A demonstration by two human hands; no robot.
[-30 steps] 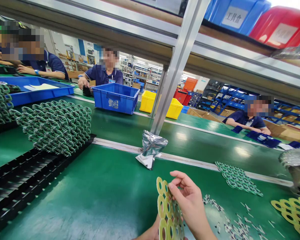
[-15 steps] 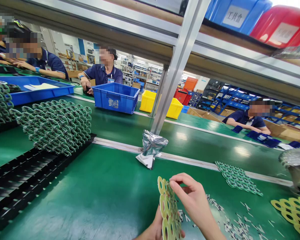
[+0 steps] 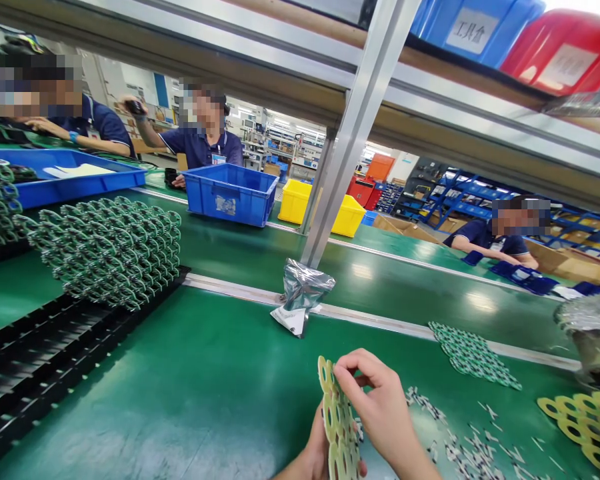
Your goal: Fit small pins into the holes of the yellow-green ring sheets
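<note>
A yellow-green panel of ring-shaped circuit boards [image 3: 336, 420] stands on edge low in the middle of the view. My right hand [image 3: 385, 413] pinches its top edge with curled fingers. My left hand [image 3: 313, 457] grips the panel from below and is partly cut off by the frame's bottom edge. Under my hands, small white and grey break-off bits [image 3: 470, 453] lie scattered on the green mat [image 3: 205, 387].
Green ring boards stand packed in a black slotted rack [image 3: 105, 247] at left. A flat green panel [image 3: 473, 353], yellow panels [image 3: 587, 420] and a silver foil bag [image 3: 303, 293] lie nearby. Beyond a green conveyor belt [image 3: 410, 287] sit several co-workers with blue and yellow bins [image 3: 230, 193].
My hands and the panel have sunk slightly lower in view. A co-worker across the belt has raised one arm.
</note>
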